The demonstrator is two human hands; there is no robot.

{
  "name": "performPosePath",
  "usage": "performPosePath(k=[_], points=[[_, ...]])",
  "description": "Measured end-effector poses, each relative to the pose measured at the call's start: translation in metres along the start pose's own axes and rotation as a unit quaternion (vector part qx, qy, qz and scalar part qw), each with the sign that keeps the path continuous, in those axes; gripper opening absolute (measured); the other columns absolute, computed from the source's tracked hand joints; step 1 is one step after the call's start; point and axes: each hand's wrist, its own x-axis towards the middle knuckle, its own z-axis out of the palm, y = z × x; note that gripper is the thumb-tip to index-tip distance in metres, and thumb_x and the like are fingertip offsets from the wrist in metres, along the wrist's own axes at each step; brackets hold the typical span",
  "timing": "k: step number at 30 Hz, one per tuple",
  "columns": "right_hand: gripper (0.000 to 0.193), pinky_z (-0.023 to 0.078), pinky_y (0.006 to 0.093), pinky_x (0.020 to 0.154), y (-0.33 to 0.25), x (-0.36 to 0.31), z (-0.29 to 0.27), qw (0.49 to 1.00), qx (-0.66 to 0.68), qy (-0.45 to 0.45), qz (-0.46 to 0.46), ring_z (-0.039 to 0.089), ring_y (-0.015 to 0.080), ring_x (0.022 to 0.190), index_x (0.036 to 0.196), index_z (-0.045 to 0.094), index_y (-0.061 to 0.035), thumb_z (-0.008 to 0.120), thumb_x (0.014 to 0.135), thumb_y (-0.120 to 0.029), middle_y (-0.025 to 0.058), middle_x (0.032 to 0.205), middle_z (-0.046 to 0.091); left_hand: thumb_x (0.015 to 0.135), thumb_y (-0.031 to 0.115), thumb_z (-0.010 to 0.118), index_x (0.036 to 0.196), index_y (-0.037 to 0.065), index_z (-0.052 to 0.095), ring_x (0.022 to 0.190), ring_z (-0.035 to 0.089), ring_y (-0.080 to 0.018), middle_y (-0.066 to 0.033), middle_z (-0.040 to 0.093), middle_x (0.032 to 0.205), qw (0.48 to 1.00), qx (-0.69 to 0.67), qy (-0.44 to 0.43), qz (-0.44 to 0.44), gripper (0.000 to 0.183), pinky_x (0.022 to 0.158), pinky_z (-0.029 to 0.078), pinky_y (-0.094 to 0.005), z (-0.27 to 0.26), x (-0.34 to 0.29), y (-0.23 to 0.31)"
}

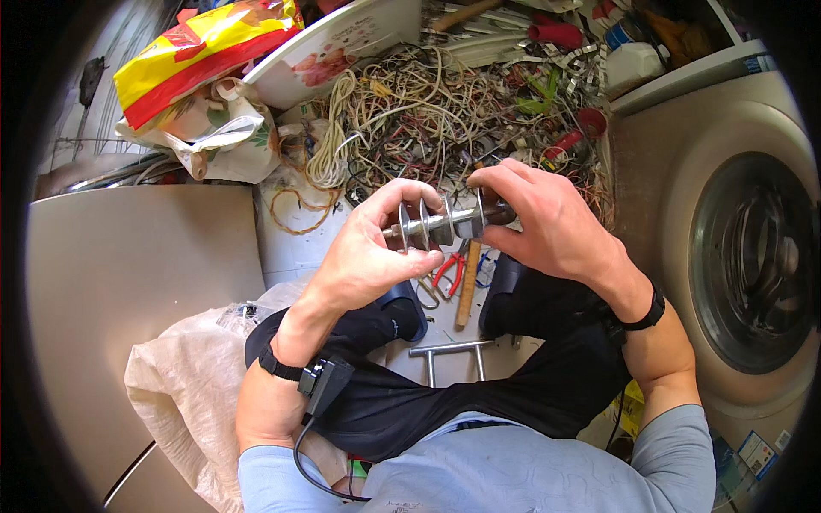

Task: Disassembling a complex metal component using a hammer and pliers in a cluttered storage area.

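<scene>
A shiny metal shaft with several thin round flanges (440, 227) is held up between my two hands, lying nearly level above my knees. My left hand (359, 248) closes round its left end, thumb below and fingers above. At the right end, the fingers and thumb of my right hand (547, 214) grip its darker part. Whether the flanges are separate discs or one spiral, I cannot tell. On the floor beneath lie pliers with red handles (450, 272) and a wooden handle (468, 286), whose upper end is hidden behind the shaft and hands.
A large tangle of wires (428, 111) fills the floor ahead. To the right stands a washing machine (753, 256) with a round door. A pale sack (184, 385) and a beige panel (145, 248) are on the left. Between my legs sits a metal tube frame (446, 349).
</scene>
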Motion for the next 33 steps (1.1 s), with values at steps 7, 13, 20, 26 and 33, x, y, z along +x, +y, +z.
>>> performPosePath(k=[7,13,20,26,33], points=[[0.043,0.055,0.0403,0.078,0.014,0.000,-0.015,0.976,0.104,-0.136,0.138,0.069,0.0347,0.089,0.113,0.066,0.0009,0.085,0.078,-0.013,0.0175,0.095,0.070,0.079,-0.004,0.074,0.120,0.008,0.062,0.093,0.059,-0.0070,0.0018,0.063,0.105,0.994,0.083,-0.010,0.064,0.044,0.083,0.052,-0.0267,0.001,0.003,-0.013],[0.047,0.055,0.0419,0.080,0.021,-0.003,-0.016,0.985,0.087,-0.127,0.081,0.068,0.0355,0.092,0.115,0.066,0.0009,0.088,0.077,-0.017,0.0173,0.098,0.070,0.071,-0.011,0.067,0.116,0.003,0.061,0.103,0.067,-0.0297,-0.0121,0.064,0.109,0.926,0.291,0.021,0.240,0.047,0.090,0.053,-0.0357,0.006,0.009,-0.023],[0.050,0.055,0.0460,0.085,0.019,0.003,-0.023,0.980,0.096,-0.166,0.057,0.067,0.0400,0.101,0.113,0.067,0.0014,0.086,0.081,-0.032,0.0206,0.107,0.070,0.068,-0.017,0.067,0.114,0.004,0.062,0.107,0.066,-0.0390,-0.0158,0.064,0.116,0.840,0.413,0.026,0.350,0.051,0.088,0.056,-0.0435,0.008,0.004,-0.025],[0.054,0.053,0.0429,0.077,0.019,0.000,-0.011,0.989,0.064,-0.130,0.022,0.064,0.0366,0.092,0.114,0.067,-0.0005,0.088,0.080,-0.036,0.0158,0.096,0.064,0.077,-0.004,0.070,0.114,0.005,0.065,0.106,0.066,-0.0373,-0.0137,0.063,0.118,0.758,0.508,0.036,0.407,0.038,0.087,0.058,-0.0441,0.006,0.000,-0.029],[0.052,0.056,0.0399,0.082,0.023,0.003,-0.013,0.985,0.125,-0.118,0.032,0.068,0.0328,0.094,0.118,0.066,-0.0010,0.089,0.077,-0.022,0.0139,0.102,0.068,0.077,-0.007,0.069,0.116,0.004,0.065,0.108,0.066,-0.0366,-0.0160,0.064,0.119,0.757,0.501,0.064,0.414,0.041,0.091,0.057,-0.0430,0.006,-0.001,-0.026]])
